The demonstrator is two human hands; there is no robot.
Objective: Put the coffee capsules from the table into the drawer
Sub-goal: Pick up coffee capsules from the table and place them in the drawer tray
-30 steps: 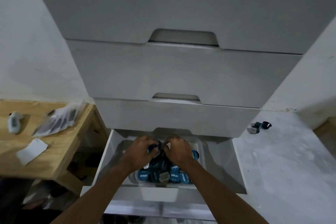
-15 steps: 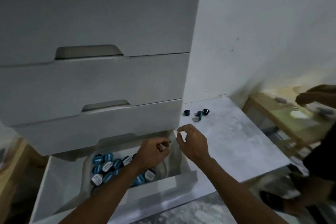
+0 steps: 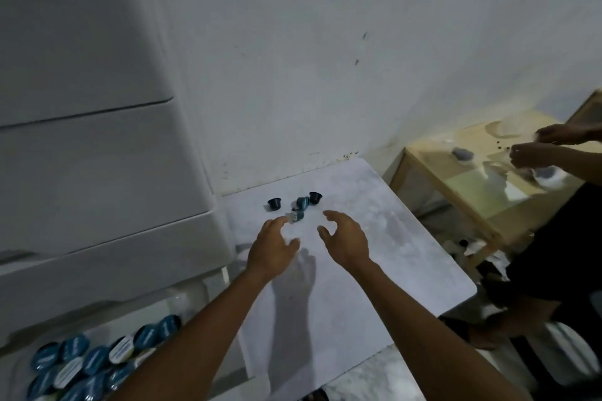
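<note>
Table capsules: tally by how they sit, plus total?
Black, rim down: 2, one left, one right
Teal, on their sides: 2, one rear, one front
Total: 4
Both hands, left and right, are open and empty just short of them.

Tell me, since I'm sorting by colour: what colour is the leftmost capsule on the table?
Black, or very dark: the leftmost capsule, in the head view.

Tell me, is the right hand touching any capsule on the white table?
Apart. In the head view, bare white table shows between the open right hand and the nearest capsules.
</note>
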